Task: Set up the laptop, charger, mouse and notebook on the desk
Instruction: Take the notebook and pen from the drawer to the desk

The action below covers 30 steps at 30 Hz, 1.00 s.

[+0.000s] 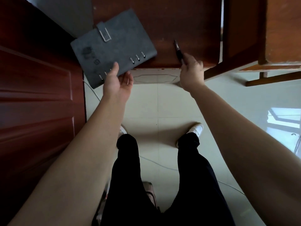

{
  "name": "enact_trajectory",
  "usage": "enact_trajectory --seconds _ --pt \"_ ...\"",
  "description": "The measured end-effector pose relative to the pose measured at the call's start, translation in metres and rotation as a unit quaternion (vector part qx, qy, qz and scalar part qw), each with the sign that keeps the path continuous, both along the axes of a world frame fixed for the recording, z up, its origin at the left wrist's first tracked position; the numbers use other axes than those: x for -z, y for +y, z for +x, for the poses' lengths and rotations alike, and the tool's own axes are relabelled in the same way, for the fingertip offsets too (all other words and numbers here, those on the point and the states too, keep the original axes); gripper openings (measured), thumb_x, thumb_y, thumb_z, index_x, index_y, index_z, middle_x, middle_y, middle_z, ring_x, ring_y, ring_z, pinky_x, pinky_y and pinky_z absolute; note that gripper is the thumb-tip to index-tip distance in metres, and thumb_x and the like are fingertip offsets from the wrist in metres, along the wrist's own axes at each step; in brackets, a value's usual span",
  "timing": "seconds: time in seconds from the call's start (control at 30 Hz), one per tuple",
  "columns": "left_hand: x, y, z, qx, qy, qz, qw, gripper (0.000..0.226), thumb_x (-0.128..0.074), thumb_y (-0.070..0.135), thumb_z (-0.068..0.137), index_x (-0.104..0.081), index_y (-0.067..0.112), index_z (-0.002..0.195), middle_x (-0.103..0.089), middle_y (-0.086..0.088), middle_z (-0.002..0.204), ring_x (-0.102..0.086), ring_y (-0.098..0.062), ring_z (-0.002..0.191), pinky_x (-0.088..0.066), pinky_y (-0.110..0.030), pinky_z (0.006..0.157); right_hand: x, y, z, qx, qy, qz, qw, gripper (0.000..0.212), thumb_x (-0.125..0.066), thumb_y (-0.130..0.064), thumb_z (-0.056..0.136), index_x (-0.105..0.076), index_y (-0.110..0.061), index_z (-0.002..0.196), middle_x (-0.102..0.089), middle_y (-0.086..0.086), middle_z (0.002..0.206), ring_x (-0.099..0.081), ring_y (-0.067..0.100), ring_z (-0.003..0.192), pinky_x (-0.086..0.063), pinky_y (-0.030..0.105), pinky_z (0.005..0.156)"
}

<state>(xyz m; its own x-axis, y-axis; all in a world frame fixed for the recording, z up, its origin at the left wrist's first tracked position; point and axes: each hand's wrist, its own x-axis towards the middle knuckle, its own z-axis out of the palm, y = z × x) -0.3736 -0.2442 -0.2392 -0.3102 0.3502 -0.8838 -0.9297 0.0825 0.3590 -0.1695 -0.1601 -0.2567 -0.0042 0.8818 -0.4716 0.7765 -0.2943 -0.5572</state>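
A grey ring-bound notebook point(112, 46) with a strap clasp hangs partly over the near left corner of the dark wooden desk point(187, 22). My left hand point(118, 80) holds its near edge, thumb on the cover and fingers underneath. My right hand point(192, 70) grips a dark pen point(178, 51) at the desk's front edge, its tip pointing away over the desktop. No laptop, charger or mouse is in view.
A dark red panelled door point(37, 95) stands at the left. A wooden chair point(268, 46) stands to the right of the desk. Thin cables point(162, 165) trail over the pale tiled floor, and a bag point(149, 191) lies by my feet.
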Motion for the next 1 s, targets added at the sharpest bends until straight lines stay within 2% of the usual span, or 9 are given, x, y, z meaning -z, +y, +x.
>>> enact_trajectory --seconds 0.1,0.13,0.2,0.23,0.33,0.47,0.57,0.77,1.0 --pt "-0.016 -0.025 -0.02 0.049 0.048 -0.009 0.998 0.026 -0.073 0.022 0.089 -0.063 0.008 0.108 -0.062 -0.007 0.088 -0.06 -0.017 0.075 -0.057 -0.028 0.066 -0.012 -0.014 0.007 0.055 0.052 -0.052 0.996 0.048 -0.038 -0.008 0.099 -0.052 -0.025 0.141 -0.054 0.013 0.132 -0.054 0.025 0.103 -0.044 0.028 0.085" --pt "-0.024 -0.034 -0.026 0.083 0.073 -0.022 0.994 0.021 -0.072 0.022 0.089 -0.064 0.011 0.105 -0.063 -0.006 0.088 -0.06 -0.016 0.075 -0.056 -0.028 0.068 -0.02 -0.018 0.01 0.073 0.068 -0.067 0.993 0.048 -0.038 -0.007 0.097 -0.055 -0.025 0.138 -0.056 0.013 0.127 -0.057 0.026 0.099 -0.049 0.03 0.077" --pt "-0.043 -0.049 -0.035 0.166 0.13 -0.05 0.976 0.012 -0.069 0.022 0.091 -0.065 0.018 0.102 -0.065 -0.002 0.09 -0.061 -0.015 0.077 -0.055 -0.027 0.067 -0.04 -0.027 0.017 0.107 0.097 -0.094 0.985 0.044 -0.041 -0.01 0.095 -0.059 -0.025 0.132 -0.062 0.009 0.114 -0.059 0.023 0.087 -0.045 0.027 0.058" --pt "-0.053 -0.054 -0.038 0.208 0.156 -0.055 0.964 0.013 -0.066 0.022 0.092 -0.064 0.019 0.105 -0.067 -0.001 0.094 -0.062 -0.015 0.082 -0.054 -0.027 0.067 -0.051 -0.03 0.02 0.122 0.117 -0.101 0.98 0.039 -0.043 -0.015 0.095 -0.062 -0.025 0.127 -0.066 0.008 0.107 -0.06 0.021 0.081 -0.041 0.027 0.055" --pt "-0.095 -0.059 -0.042 0.282 0.213 -0.019 0.935 0.022 -0.067 0.02 0.091 -0.067 0.018 0.113 -0.072 -0.001 0.112 -0.065 -0.019 0.1 -0.053 -0.033 0.08 -0.099 -0.035 0.032 0.154 0.18 -0.071 0.969 0.026 -0.051 -0.033 0.098 -0.065 -0.026 0.119 -0.065 -0.002 0.09 -0.058 0.014 0.071 -0.039 0.023 0.054" --pt "-0.16 -0.038 -0.032 0.349 0.216 0.094 0.907 0.022 -0.071 0.02 0.087 -0.074 0.01 0.106 -0.076 -0.008 0.106 -0.07 -0.027 0.096 -0.056 -0.036 0.083 -0.17 -0.046 0.051 0.16 0.198 0.018 0.967 0.027 -0.054 -0.043 0.1 -0.068 -0.028 0.118 -0.055 -0.016 0.071 -0.051 0.007 0.065 -0.041 0.024 0.06" --pt "-0.213 -0.014 -0.016 0.424 0.188 0.163 0.871 0.045 -0.075 0.024 0.077 -0.07 0.001 0.116 -0.072 -0.02 0.113 -0.071 -0.032 0.098 -0.06 -0.04 0.079 -0.221 -0.064 0.072 0.207 0.242 -0.003 0.948 0.027 -0.054 -0.043 0.101 -0.068 -0.022 0.111 -0.055 -0.003 0.079 -0.053 0.013 0.067 -0.048 0.033 0.064" --pt "-0.288 0.022 0.045 0.552 0.112 0.201 0.802 0.029 -0.074 0.033 0.08 -0.08 0.01 0.096 -0.075 -0.017 0.107 -0.074 -0.032 0.09 -0.06 -0.04 0.063 -0.296 -0.121 0.128 0.33 0.377 -0.033 0.865 0.03 -0.057 -0.039 0.1 -0.066 -0.02 0.12 -0.065 0.008 0.105 -0.066 0.023 0.091 -0.056 0.034 0.078" --pt "-0.328 0.038 0.163 0.662 0.048 0.251 0.705 0.044 -0.069 0.041 0.087 -0.073 0.009 0.117 -0.069 -0.02 0.123 -0.067 -0.039 0.111 -0.059 -0.05 0.078 -0.327 -0.169 0.219 0.404 0.511 -0.034 0.758 0.036 -0.056 -0.044 0.098 -0.073 -0.018 0.115 -0.072 0.011 0.107 -0.07 0.027 0.099 -0.057 0.045 0.09"
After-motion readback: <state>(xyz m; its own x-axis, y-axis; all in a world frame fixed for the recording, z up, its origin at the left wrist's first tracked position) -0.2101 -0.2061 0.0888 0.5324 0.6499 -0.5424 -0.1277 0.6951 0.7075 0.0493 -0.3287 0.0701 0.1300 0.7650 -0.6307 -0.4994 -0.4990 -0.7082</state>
